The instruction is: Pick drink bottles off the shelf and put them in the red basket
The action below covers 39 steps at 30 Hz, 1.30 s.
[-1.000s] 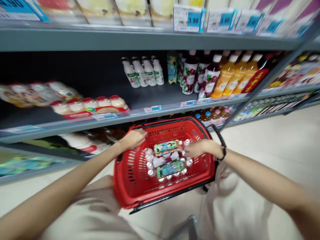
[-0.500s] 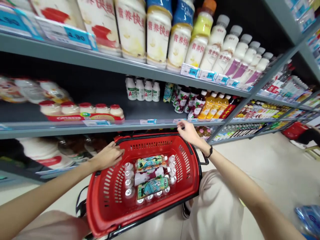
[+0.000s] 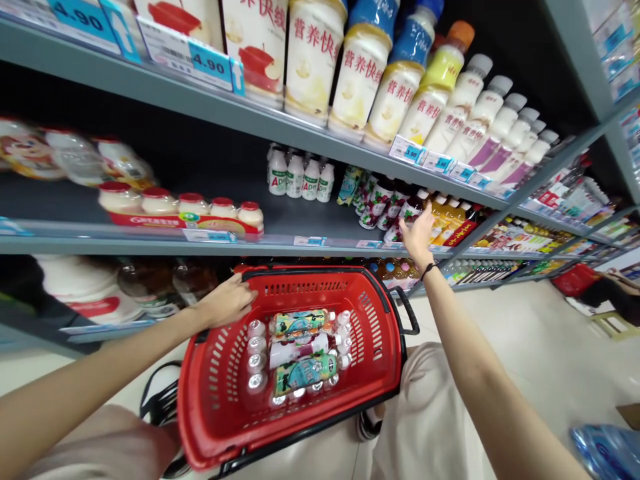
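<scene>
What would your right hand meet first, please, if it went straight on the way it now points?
Most likely the front grape-labelled bottle, beside the orange-drink bottles; the right hand overlaps it in view, so whether they touch is unclear.

Bright light on the pale floor (image 3: 505, 333); deep shadow inside the shelves (image 3: 320, 217); far-left bottles (image 3: 75, 158) blurred; edges stretched.

Red-capped bottles (image 3: 187, 219) stand behind a price tag (image 3: 209, 236)
</scene>
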Available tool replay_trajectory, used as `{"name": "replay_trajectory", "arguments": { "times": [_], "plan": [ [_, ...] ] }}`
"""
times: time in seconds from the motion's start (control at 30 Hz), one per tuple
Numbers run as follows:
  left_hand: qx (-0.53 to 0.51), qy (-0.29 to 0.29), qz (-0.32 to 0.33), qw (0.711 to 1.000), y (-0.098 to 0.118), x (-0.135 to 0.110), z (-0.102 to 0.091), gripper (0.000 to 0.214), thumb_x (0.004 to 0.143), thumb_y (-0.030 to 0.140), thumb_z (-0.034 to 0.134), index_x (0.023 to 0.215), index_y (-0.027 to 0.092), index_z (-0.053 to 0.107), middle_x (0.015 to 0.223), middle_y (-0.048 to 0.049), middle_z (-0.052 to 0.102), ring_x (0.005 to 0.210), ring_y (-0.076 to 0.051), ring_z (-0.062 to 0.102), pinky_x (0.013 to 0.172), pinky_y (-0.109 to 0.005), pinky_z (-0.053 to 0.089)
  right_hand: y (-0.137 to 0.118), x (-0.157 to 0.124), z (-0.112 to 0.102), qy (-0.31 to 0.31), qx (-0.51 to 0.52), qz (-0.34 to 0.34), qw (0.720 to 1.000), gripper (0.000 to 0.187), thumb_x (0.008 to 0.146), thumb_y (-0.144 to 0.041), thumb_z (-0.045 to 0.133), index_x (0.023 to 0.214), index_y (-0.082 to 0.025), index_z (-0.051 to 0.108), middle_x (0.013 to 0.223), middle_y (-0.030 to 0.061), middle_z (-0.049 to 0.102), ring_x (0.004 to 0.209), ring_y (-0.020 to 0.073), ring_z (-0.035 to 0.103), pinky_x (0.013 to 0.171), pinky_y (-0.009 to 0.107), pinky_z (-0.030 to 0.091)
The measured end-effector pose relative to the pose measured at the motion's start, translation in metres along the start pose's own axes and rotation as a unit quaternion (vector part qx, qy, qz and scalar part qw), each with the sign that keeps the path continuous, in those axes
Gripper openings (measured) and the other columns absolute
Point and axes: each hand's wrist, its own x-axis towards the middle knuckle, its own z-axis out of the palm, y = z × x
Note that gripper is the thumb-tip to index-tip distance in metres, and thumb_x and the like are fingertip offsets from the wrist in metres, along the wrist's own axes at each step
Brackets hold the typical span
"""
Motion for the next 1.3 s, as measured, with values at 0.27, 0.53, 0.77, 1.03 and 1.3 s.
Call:
{"name": "replay_trajectory", "arguments": {
  "times": [0.27,0.53,0.77,1.03,1.3],
  "plan": [
    [0.046,-0.051,0.026,0.997,-0.007,0.005,0.009,0.021,0.087,0.026,0.053,0.075,0.016,0.068,0.071,-0.0139,0.069,0.073,-0.027,0.065,0.091,-0.046,0.039,-0.005,0.035,0.025,-0.021,0.003,0.157,0.987,0.092,0.074,-0.035,0.083,0.144,0.004,0.037,0.145,0.0334,0.046,0.14,0.0422,0.041,0.12,0.05,0.029],
    [0.06,-0.069,0.015,0.996,-0.01,0.013,0.014,0.025,0.088,0.03,0.052,0.079,0.014,0.069,0.069,-0.0142,0.069,0.065,-0.026,0.065,0.087,-0.045,0.04,-0.007,0.025,0.025,-0.032,0.145,0.13,0.98,0.071,0.066,-0.029,0.082,0.126,-0.011,0.049,0.12,0.0165,0.066,0.112,0.031,0.063,0.103,0.042,0.047],
    [0.072,-0.098,0.005,0.993,-0.005,0.013,0.01,0.026,0.088,0.032,0.052,0.082,0.013,0.069,0.073,-0.0163,0.071,0.068,-0.027,0.066,0.091,-0.046,0.04,-0.004,-0.017,-0.002,-0.016,0.208,-0.052,0.977,0.057,0.073,-0.035,0.079,0.122,-0.013,0.06,0.109,0.0099,0.071,0.097,0.0247,0.067,0.093,0.041,0.054],
    [0.077,-0.124,-0.021,0.989,0.002,0.014,0.004,0.028,0.09,0.034,0.051,0.087,0.013,0.07,0.077,-0.0168,0.07,0.073,-0.028,0.065,0.096,-0.047,0.038,-0.067,-0.084,-0.088,0.059,0.528,0.102,0.841,0.044,0.08,-0.056,0.071,0.102,-0.022,0.056,0.106,0.0115,0.069,0.097,0.0259,0.071,0.092,0.048,0.058],
    [0.067,-0.154,-0.038,0.985,0.007,0.019,0.0,0.03,0.089,0.032,0.049,0.088,0.011,0.071,0.076,-0.0187,0.07,0.074,-0.029,0.067,0.098,-0.05,0.039,-0.09,-0.181,-0.083,-0.356,0.594,0.427,0.581,0.047,0.077,-0.058,0.081,0.095,-0.02,0.06,0.078,0.0046,0.071,0.065,0.0214,0.068,0.064,0.036,0.058]
  ]
}}
